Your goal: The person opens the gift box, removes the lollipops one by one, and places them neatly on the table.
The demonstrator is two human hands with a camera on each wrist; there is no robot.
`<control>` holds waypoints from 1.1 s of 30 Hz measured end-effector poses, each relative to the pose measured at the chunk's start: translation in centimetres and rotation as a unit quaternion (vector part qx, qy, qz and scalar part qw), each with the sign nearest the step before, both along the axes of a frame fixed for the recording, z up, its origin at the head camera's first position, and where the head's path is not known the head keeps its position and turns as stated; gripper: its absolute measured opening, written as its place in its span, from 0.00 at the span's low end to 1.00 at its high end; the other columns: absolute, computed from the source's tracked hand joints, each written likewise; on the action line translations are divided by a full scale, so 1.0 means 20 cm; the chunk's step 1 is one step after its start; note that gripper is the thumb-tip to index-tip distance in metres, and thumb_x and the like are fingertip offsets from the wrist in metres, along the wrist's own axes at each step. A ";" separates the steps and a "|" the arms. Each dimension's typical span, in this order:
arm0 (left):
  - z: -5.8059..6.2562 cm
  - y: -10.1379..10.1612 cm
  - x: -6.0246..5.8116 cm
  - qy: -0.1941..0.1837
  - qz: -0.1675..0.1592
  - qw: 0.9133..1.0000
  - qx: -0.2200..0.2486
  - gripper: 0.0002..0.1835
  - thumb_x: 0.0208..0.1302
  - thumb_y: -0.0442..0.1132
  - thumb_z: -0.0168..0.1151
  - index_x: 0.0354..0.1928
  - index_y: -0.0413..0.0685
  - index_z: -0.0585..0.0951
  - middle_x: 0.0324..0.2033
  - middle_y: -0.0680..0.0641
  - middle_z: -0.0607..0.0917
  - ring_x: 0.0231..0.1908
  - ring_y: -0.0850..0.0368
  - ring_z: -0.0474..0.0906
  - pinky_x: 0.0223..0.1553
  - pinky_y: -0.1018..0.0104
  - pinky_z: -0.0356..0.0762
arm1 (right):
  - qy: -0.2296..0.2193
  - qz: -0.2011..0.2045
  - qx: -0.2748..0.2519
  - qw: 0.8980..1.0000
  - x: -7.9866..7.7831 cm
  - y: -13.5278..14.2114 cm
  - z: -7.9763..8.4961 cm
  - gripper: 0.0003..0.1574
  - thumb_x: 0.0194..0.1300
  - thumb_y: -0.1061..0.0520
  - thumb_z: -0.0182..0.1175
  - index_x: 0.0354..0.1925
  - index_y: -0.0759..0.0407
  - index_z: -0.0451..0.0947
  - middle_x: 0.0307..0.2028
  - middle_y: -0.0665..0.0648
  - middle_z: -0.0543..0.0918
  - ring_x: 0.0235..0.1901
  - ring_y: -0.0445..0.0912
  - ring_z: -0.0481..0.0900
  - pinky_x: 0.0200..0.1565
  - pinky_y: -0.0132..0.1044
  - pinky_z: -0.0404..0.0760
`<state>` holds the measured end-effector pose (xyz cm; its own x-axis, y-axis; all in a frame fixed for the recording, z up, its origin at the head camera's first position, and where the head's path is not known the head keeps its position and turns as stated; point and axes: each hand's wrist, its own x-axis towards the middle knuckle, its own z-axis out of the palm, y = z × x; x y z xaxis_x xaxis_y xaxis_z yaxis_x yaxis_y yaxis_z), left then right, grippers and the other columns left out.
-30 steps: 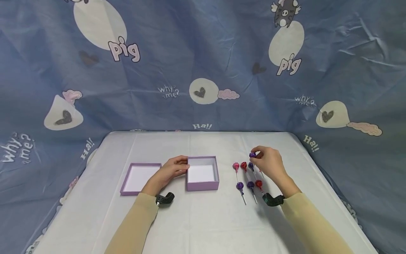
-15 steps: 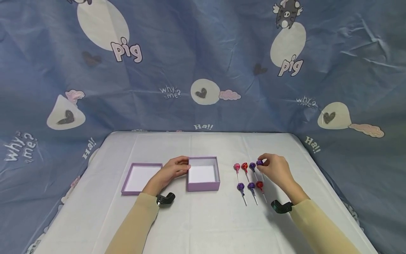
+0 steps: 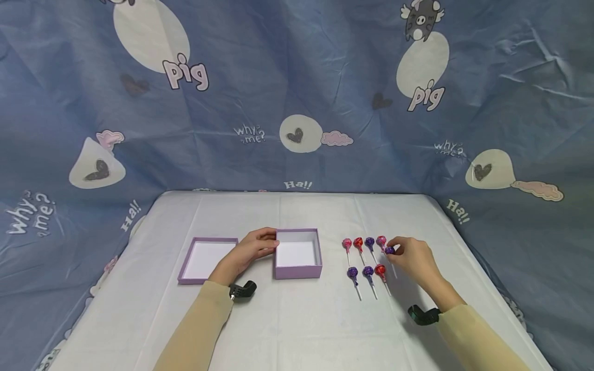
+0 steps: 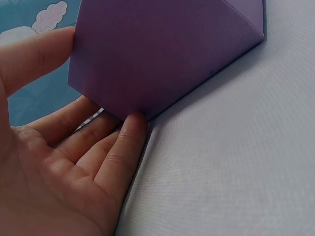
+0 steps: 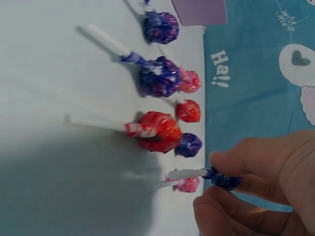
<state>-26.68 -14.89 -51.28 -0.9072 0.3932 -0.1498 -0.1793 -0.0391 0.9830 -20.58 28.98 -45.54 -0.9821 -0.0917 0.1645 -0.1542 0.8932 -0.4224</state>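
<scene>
An open purple box [image 3: 298, 273] with a white inside stands mid-table. My left hand [image 3: 250, 252] grips it at its left side; in the left wrist view the thumb [image 4: 49, 54] is at one edge of the purple wall and the other fingers are at its corner. My right hand [image 3: 415, 259] pinches a purple-wrapped lollipop [image 5: 224, 180] by its round head between thumb and fingers, the white stick sticking out. This hand is just right of two rows of lollipops: a pink one [image 3: 381, 241] is nearest in the back row, a red one [image 3: 380, 270] in the front row.
Left of the box lies a shallow purple-edged lid [image 3: 201, 281], white inside up. Other lollipops in the rows include a pink one [image 3: 347, 243], a red-orange one [image 3: 358, 242] and purple ones [image 3: 352, 272]. A blue printed curtain [image 3: 297, 170] hangs behind the white table [image 3: 287, 330].
My right hand has moved right and toward me with the purple lollipop, uncovering the pink lollipop at the back row's right end. My left hand stays at the box.
</scene>
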 end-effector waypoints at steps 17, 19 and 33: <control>-0.01 -0.01 -0.01 -0.004 0.003 1.000 0.001 0.29 0.67 0.31 0.63 0.68 0.32 0.68 0.62 0.34 0.75 0.58 0.47 0.75 0.58 0.62 0.78 | -0.027 -0.002 0.008 1.000 0.08 0.05 -0.10 0.16 0.54 0.56 0.75 0.43 0.59 0.86 0.26 0.52 0.83 0.25 0.45 0.76 0.27 0.39 0.75; -0.01 0.00 -0.01 -0.005 0.005 1.000 0.003 0.29 0.67 0.31 0.63 0.68 0.32 0.68 0.62 0.34 0.75 0.57 0.48 0.76 0.57 0.62 0.78 | -0.032 0.000 0.008 0.999 0.08 0.06 -0.10 0.16 0.54 0.57 0.75 0.42 0.58 0.86 0.26 0.52 0.83 0.25 0.44 0.76 0.27 0.39 0.75; -0.01 0.00 -0.01 -0.001 0.000 1.000 0.003 0.28 0.66 0.32 0.64 0.67 0.33 0.70 0.62 0.35 0.76 0.57 0.49 0.76 0.57 0.62 0.78 | -0.032 0.008 0.014 0.999 0.08 0.06 -0.14 0.16 0.52 0.57 0.75 0.41 0.58 0.86 0.25 0.50 0.83 0.23 0.43 0.75 0.26 0.40 0.74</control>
<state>-26.85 -14.92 -51.43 -0.9069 0.3945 -0.1482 -0.1805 -0.0459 0.9825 -19.06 30.16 -48.33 -0.9890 -0.1115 0.0976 -0.1418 0.9028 -0.4060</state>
